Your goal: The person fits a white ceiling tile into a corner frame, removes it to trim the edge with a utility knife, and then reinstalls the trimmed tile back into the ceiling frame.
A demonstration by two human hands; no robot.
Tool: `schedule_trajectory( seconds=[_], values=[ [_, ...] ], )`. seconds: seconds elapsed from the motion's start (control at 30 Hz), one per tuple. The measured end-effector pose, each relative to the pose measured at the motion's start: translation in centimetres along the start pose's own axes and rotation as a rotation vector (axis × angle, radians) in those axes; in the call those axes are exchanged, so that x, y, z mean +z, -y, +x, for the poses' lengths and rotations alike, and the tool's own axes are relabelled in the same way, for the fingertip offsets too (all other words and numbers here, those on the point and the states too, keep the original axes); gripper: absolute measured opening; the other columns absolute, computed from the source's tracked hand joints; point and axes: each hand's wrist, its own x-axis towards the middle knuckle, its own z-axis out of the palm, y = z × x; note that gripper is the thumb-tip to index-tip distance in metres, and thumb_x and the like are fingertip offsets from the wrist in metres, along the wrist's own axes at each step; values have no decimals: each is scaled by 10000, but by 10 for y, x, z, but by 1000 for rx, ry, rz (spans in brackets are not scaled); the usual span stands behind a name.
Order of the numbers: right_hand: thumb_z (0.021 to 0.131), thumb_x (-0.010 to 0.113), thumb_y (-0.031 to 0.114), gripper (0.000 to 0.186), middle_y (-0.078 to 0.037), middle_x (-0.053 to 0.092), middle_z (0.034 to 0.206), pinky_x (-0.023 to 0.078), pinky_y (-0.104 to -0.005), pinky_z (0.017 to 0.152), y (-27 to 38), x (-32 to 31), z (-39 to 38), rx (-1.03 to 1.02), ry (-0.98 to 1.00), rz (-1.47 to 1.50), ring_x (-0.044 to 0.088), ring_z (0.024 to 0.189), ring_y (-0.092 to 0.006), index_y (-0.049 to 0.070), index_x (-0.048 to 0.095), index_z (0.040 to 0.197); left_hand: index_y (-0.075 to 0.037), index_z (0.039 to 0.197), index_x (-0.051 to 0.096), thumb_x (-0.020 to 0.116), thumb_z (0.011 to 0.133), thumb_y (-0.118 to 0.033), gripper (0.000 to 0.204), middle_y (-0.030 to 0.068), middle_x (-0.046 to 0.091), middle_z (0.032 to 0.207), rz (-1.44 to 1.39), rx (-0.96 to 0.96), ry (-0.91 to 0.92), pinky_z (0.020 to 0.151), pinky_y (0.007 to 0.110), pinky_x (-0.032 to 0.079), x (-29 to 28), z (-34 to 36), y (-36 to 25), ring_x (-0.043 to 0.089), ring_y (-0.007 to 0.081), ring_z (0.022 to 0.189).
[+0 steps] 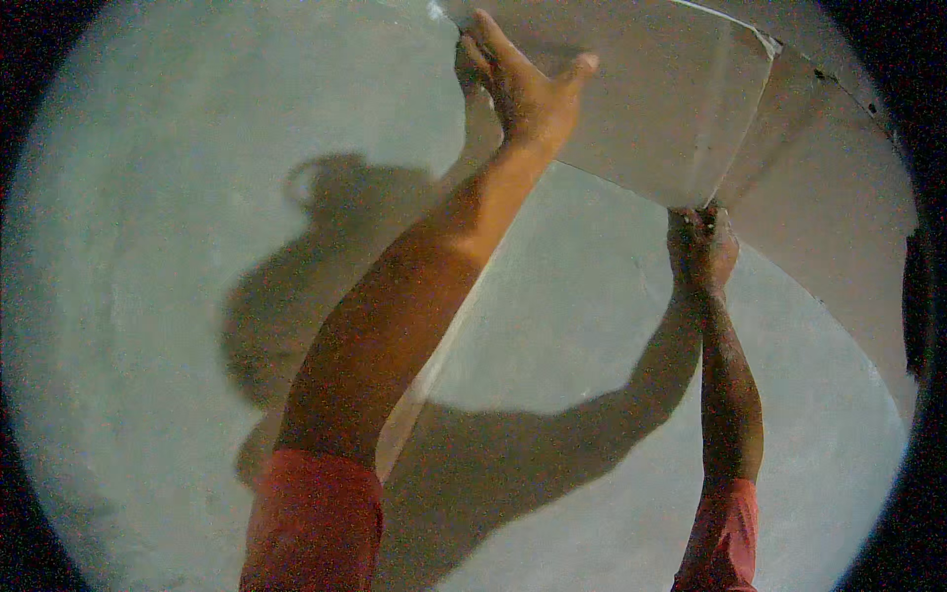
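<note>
The head view is showing the left hand (538,94) standing open, thumb spread, by the left part of a tan panel (631,109), which is meeting a pale wall (138,247); the right hand (703,249) is curling at the near end of a seam (738,138) with a second panel (838,197), its darkened fingertips hiding whether it is gripping anything, while the picture's edge is cutting both panels off

The left arm (380,335) has a short red sleeve (314,518) with a plain hem (326,457), the right arm (730,395) a matching, creased sleeve (728,528), and left hand (533,94) and right hand (704,255) are bare
</note>
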Motion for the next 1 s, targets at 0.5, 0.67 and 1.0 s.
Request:
schedule_trajectory(
  seconds=[0.5, 0.67, 1.0],
  values=[
    [846, 660, 274, 279, -174, 682, 917, 501, -456, 722, -28, -13, 30, -148, 278, 20, 648, 828, -367, 65, 607, 1023, 69, 1476, 39, 851, 658, -354, 1228, 336, 75, 1469, -160, -22, -153, 1146, 509, 135, 32, -4, 15, 75, 468, 1384],
    [880, 638, 188, 185, -155, 609, 851, 486, -370, 664, -93, 13, 34, -440, 201, 115, 600, 740, -311, 38, 597, 982, 55, 1486, 81, 788, 747, -341, 1096, 338, 135, 1464, -210, -1, -151, 1142, 473, 190, 40, -7, 50, 137, 454, 1387],
    [933, 528, 125, 311, -200, 516, 1197, 387, -555, 894, -145, -136, -246, -883, 409, -345, 520, 1033, -343, 31, 509, 1229, 14, 1196, 523, 721, 779, -127, 483, 60, 581, 1018, -342, -470, 177, 855, 334, 493, -38, -130, 107, 579, 183, 931]
  ],
)
